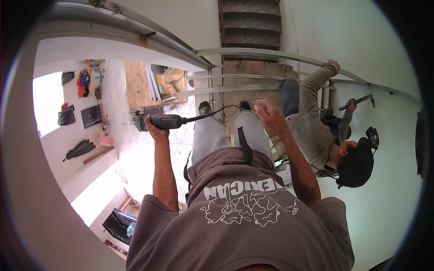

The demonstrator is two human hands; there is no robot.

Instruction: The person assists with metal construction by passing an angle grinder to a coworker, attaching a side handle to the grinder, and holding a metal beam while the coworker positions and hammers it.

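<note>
Head view: toward ten o'clock, the left hand (157, 131) wraps its grip round a corded grinder (167, 121), apart from the metal rails (266, 53) at twelve. Toward two, the right hand (271, 118) blurs; whether its grip pinches the cord (205, 116) I cannot tell. Rails already span the stairs (252, 38); grinding seems not underway, and how much remains is unclear.

Indoor worksite, power tool (165, 122), metal rails (271, 53)

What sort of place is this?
Likely an indoor construction or renovation site: metal rails stand near stairs, the left hand holds a corded power tool, and a co-worker grips a hammer-like tool.
</note>
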